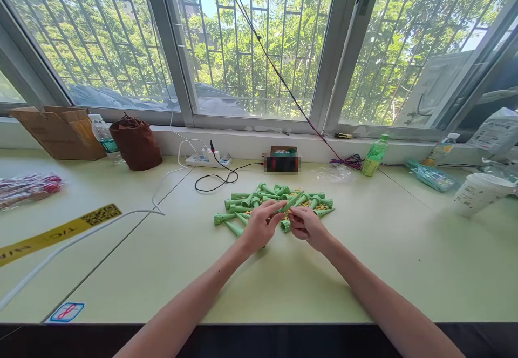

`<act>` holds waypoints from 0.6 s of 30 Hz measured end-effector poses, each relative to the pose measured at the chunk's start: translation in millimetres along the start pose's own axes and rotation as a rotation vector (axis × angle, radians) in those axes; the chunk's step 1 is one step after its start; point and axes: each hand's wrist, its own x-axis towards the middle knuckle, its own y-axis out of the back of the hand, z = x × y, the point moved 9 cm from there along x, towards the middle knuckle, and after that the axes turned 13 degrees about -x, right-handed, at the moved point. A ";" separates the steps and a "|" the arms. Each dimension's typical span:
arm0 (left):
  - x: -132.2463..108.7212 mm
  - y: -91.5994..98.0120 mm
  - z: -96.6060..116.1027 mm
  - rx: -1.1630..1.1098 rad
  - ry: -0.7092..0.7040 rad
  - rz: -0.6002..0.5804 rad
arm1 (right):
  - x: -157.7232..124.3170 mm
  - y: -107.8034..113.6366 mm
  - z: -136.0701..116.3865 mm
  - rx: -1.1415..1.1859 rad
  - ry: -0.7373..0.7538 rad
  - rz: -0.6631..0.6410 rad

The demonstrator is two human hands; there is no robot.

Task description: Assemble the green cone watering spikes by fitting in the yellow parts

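A pile of several green plastic cone-shaped spikes (259, 198) lies on the pale green table (364, 261), with small yellowish bits among them. My left hand (261, 225) pinches one green spike (290, 202) by its lower end, its tip pointing up and right over the pile. My right hand (305, 223) is closed in a pinch just right of it, touching the same spike's base; whether it also holds a small part is hidden by the fingers.
A white power strip (208, 159) with cables sits by the window sill, next to a small box (282, 161). A brown pouch (135, 142), water bottle (104, 137) and cardboard (60, 131) stand at the back left. A green bottle (374, 155) and bags (481, 190) are on the right.
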 end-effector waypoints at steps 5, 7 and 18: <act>0.7 -2.7 6.6 0.021 -0.052 -0.030 | -1.6 -4.5 1.3 0.115 -0.049 -0.080; 0.2 -2.5 3.9 0.045 -0.035 -0.012 | -0.9 -3.8 0.8 0.112 -0.031 -0.059; -2.5 0.6 -10.7 -0.072 0.182 0.123 | -1.1 11.6 -14.0 -0.318 0.274 0.240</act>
